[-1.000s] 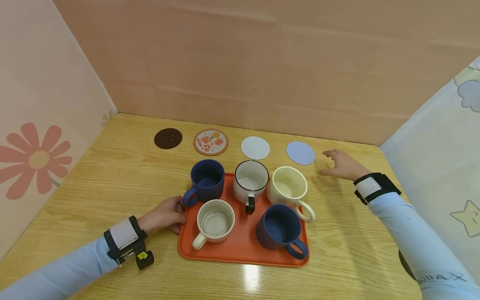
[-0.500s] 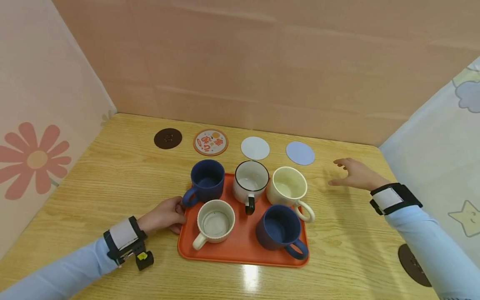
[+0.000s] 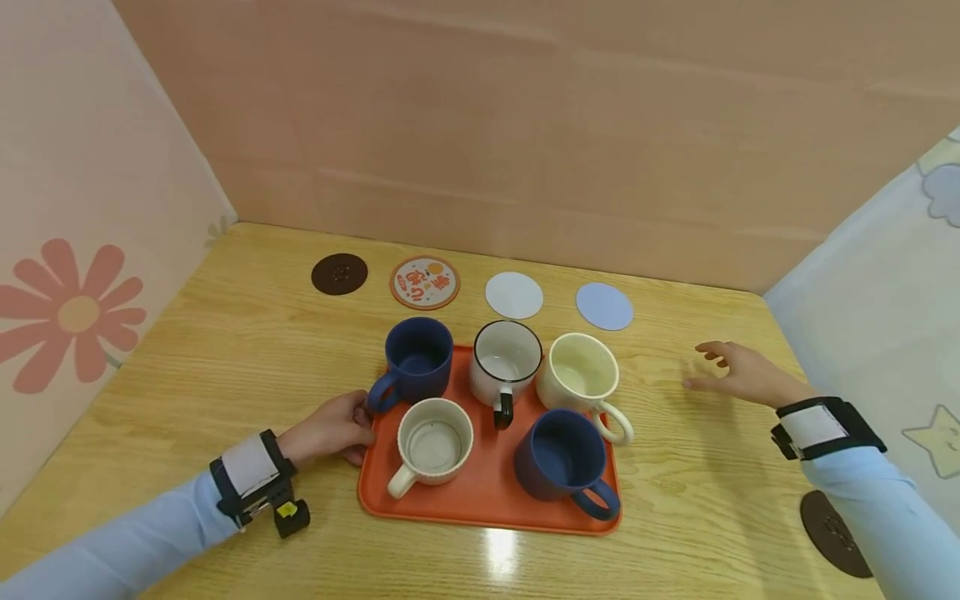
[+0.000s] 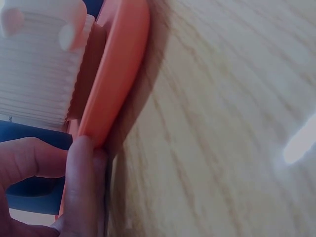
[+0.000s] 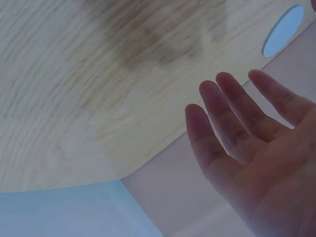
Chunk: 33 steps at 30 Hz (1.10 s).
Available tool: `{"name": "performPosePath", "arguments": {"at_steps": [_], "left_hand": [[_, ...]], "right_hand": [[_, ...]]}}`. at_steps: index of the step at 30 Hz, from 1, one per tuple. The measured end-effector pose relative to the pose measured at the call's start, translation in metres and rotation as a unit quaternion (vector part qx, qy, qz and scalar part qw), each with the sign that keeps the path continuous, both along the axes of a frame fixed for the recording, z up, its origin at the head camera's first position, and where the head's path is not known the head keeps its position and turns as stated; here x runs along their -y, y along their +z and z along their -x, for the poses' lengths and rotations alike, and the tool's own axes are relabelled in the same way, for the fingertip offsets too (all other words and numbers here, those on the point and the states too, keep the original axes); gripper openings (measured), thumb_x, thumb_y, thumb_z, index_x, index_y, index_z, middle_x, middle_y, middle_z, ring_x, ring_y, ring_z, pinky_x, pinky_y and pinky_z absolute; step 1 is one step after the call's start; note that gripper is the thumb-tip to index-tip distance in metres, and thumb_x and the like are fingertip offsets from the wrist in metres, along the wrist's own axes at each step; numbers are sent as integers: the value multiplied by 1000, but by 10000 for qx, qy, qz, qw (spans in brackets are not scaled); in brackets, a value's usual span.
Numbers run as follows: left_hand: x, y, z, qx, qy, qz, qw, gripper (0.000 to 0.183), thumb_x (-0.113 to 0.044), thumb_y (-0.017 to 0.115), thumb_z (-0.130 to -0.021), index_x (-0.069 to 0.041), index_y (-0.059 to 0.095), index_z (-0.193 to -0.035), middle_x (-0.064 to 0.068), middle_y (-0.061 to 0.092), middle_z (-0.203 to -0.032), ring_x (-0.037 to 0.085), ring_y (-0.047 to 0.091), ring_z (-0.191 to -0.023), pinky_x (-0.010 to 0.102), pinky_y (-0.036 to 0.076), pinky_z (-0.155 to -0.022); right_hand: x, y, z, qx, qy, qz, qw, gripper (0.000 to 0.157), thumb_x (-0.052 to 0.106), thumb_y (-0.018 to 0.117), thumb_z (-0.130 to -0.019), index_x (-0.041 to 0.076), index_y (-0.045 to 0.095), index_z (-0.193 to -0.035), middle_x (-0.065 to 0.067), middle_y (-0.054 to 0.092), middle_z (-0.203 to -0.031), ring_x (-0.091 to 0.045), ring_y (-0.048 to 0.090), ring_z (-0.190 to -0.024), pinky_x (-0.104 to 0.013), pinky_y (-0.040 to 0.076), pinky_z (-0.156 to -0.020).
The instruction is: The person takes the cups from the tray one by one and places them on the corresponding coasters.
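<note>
My left hand (image 3: pixel 332 429) grips the left rim of an orange-red tray (image 3: pixel 487 500), fingers against the outer side of the rim in the left wrist view. Close by that hand are a navy mug (image 3: pixel 417 358) and a ribbed cream mug (image 3: pixel 433 442) on the tray. The tray also bears a white mug with a black rim (image 3: pixel 495 379), a pale yellow mug (image 3: pixel 570 383) and a second navy mug (image 3: pixel 558 458). Right of the tray, my right hand (image 3: pixel 750 375) hovers over the table with fingers spread and nothing in it; the right wrist view shows its palm.
Along the back of the wooden table (image 3: pixel 247 350) lie a dark brown coaster (image 3: pixel 340 274), an orange-rimmed patterned coaster (image 3: pixel 424 283), a white coaster (image 3: pixel 513 295) and a light blue coaster (image 3: pixel 604 307). Another brown coaster (image 3: pixel 828 533) sits partly under the right sleeve. Fabric walls enclose the table.
My right hand has drawn back to the right and nearer to me, away from the light blue coaster. The left hand keeps its grip on the tray, and the mugs stay in place.
</note>
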State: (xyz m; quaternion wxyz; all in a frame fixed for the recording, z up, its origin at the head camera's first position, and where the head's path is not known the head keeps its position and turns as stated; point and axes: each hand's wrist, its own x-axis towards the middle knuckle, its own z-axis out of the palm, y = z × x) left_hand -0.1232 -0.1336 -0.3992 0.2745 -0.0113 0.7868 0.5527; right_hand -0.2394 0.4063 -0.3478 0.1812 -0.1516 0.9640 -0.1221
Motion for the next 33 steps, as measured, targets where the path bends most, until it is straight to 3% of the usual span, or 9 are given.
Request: {"name": "performPosePath", "arguments": {"at_steps": [9,33], "left_hand": [[0,2,2,-12,-32,71,10000,35,2,58,-71,8,44,-103,9,49,-75,16,56,-58,32,52,-52],[-1,3,0,72,-25,-132,9999,34,2,57,-73,8,43,-103,8,47,-75,15,56,-57,30,52,-52]], "right_hand": [[-17,1,-13,301,-137,103,9994,75,40,60,-84,-14,35,-129,-39,41,-120,-52,46,-102,-51,47,-73],[-67,-7,-52,444,-518,-21,9977,77,37,59,-85,-20,28,-127,-44,37,-116,-57,44,-96,-51,47,-67]]}}
